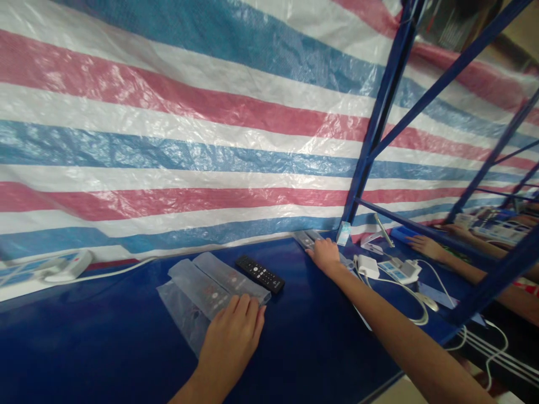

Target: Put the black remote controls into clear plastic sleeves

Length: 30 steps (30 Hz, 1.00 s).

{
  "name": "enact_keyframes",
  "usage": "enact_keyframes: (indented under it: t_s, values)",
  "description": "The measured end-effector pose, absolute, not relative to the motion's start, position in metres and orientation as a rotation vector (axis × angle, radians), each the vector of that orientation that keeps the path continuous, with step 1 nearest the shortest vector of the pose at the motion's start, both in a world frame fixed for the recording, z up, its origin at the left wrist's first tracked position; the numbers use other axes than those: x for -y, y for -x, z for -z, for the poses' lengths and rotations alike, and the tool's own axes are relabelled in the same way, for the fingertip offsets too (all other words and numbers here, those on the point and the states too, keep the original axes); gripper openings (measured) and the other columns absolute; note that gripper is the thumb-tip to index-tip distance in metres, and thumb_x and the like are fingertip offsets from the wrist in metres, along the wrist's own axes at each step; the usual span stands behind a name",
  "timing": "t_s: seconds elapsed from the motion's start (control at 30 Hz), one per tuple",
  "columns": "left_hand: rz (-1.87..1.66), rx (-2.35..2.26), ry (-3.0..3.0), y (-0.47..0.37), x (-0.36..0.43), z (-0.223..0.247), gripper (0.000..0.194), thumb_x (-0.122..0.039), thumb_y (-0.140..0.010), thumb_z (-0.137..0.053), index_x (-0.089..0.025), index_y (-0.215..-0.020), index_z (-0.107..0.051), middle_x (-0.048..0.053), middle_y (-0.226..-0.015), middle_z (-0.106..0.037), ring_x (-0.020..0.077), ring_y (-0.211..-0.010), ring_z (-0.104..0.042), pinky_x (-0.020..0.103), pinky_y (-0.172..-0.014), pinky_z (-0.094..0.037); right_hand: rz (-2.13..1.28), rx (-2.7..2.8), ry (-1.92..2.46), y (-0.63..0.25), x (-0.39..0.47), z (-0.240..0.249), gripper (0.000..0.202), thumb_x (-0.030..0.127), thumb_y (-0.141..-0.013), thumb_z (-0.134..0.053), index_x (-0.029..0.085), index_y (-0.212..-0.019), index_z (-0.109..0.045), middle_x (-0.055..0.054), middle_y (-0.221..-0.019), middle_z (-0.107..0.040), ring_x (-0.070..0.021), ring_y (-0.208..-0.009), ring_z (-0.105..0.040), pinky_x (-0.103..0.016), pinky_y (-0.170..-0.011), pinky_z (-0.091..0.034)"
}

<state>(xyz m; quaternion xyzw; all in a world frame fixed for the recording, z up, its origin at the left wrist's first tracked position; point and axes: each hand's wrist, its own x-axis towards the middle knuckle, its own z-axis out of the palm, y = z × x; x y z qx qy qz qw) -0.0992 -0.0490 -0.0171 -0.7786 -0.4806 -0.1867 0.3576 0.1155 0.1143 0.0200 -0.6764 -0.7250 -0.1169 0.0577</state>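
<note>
My left hand (236, 328) is at the near end of several frosted plastic bags (191, 286), its fingers bent together over their edge and the thumb hidden. The bags overlap and lie flat on the blue table. A black remote control (260, 274) rests bare beside them, to the right, with its buttons up. My right hand (326, 255) reaches far forward, near the back edge of the table. Its fingers curl over more greyish plastic bags (304, 240); what is inside them I cannot make out.
A small light-blue box (343, 233) stands by the blue metal post (370, 140). White adapters (368, 266), cables and a power strip (396, 271) crowd the right. Another power strip (46, 271) lies at left. A co-worker's hand (427, 247) is beyond the frame. Striped sheeting (189, 129) hangs behind.
</note>
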Motion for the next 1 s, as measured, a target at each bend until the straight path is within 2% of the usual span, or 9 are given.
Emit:
enact_keyframes:
  t_s: [0.13, 0.3, 0.4, 0.53, 0.63, 0.8, 0.9, 1.0]
  values:
    - [0.46, 1.286, 2.016, 0.097, 0.048, 0.018, 0.025, -0.011, -0.09, -0.044, -0.016, -0.079, -0.066, 0.005, -0.075, -0.063, 0.0222, -0.071, -0.057, 0.033, -0.059, -0.043, 0.325, 2.334, 1.825, -0.098, -0.087, -0.022, 0.044, 0.049, -0.092, -0.045, 0.014, -0.111, -0.064, -0.017, -0.115, -0.065, -0.0273, -0.111, -0.056, -0.035, -0.091, -0.041]
    - [0.461, 1.401, 2.035, 0.097, 0.048, 0.019, 0.022, -0.008, -0.087, -0.046, -0.016, -0.078, -0.065, 0.004, -0.071, -0.06, 0.0203, -0.068, -0.057, 0.031, -0.057, -0.044, -0.111, 2.669, 1.5, -0.073, -0.053, -0.023, 0.046, 0.061, -0.081, -0.055, 0.02, -0.095, -0.069, -0.009, -0.099, -0.071, -0.0227, -0.09, -0.065, -0.028, -0.073, -0.045]
    - [0.437, 1.448, 2.043, 0.098, 0.049, 0.019, 0.022, -0.005, -0.084, -0.046, -0.015, -0.08, -0.065, 0.004, -0.072, -0.06, 0.0205, -0.069, -0.058, 0.031, -0.059, -0.046, -0.088, 2.69, 1.54, -0.062, -0.045, -0.022, 0.046, 0.06, -0.077, -0.058, 0.018, -0.093, -0.069, -0.01, -0.098, -0.071, -0.0248, -0.091, -0.066, -0.029, -0.073, -0.046]
    - [0.397, 1.513, 2.04, 0.099, 0.049, 0.018, 0.023, -0.004, -0.084, -0.045, -0.016, -0.079, -0.064, 0.004, -0.075, -0.06, 0.021, -0.072, -0.059, 0.032, -0.062, -0.048, -0.032, 2.632, 1.623, -0.053, -0.045, -0.019, 0.042, 0.053, -0.08, -0.058, 0.016, -0.097, -0.07, -0.012, -0.102, -0.071, -0.0252, -0.094, -0.066, -0.029, -0.076, -0.048]
    - [0.367, 1.523, 2.055, 0.1, 0.047, 0.019, 0.029, 0.002, -0.08, -0.042, -0.015, -0.087, -0.065, 0.006, -0.083, -0.062, 0.022, -0.078, -0.061, 0.033, -0.066, -0.051, -0.025, 2.583, 1.695, -0.057, -0.044, -0.02, 0.039, 0.049, -0.08, -0.057, 0.016, -0.096, -0.071, -0.012, -0.101, -0.072, -0.0251, -0.094, -0.067, -0.029, -0.075, -0.048]
    - [0.353, 1.432, 2.197, 0.087, 0.047, 0.021, 0.038, 0.007, -0.08, -0.037, -0.013, -0.099, -0.063, 0.008, -0.091, -0.064, 0.0221, -0.084, -0.062, 0.034, -0.073, -0.052, -0.062, 2.507, 1.855, -0.087, -0.033, -0.023, 0.038, 0.05, -0.072, -0.062, 0.017, -0.086, -0.073, -0.013, -0.091, -0.074, -0.0266, -0.086, -0.069, -0.029, -0.067, -0.047]
    - [0.389, 1.283, 2.356, 0.068, 0.051, 0.022, 0.037, 0.004, -0.084, -0.038, -0.015, -0.107, -0.06, 0.007, -0.097, -0.064, 0.02, -0.088, -0.061, 0.032, -0.078, -0.051, -0.089, 2.44, 1.882, -0.113, -0.022, -0.02, 0.032, 0.048, -0.073, -0.06, 0.018, -0.078, -0.072, -0.011, -0.081, -0.073, -0.0259, -0.079, -0.069, -0.028, -0.063, -0.044]
    - [0.346, 1.297, 2.481, 0.052, 0.05, 0.024, 0.032, 0.002, -0.086, -0.04, -0.015, -0.105, -0.059, 0.007, -0.098, -0.063, 0.0191, -0.088, -0.061, 0.031, -0.078, -0.051, -0.105, 2.332, 1.892, -0.14, -0.007, -0.016, 0.028, 0.047, -0.075, -0.06, 0.02, -0.07, -0.069, -0.008, -0.073, -0.072, -0.0239, -0.074, -0.068, -0.028, -0.06, -0.04]
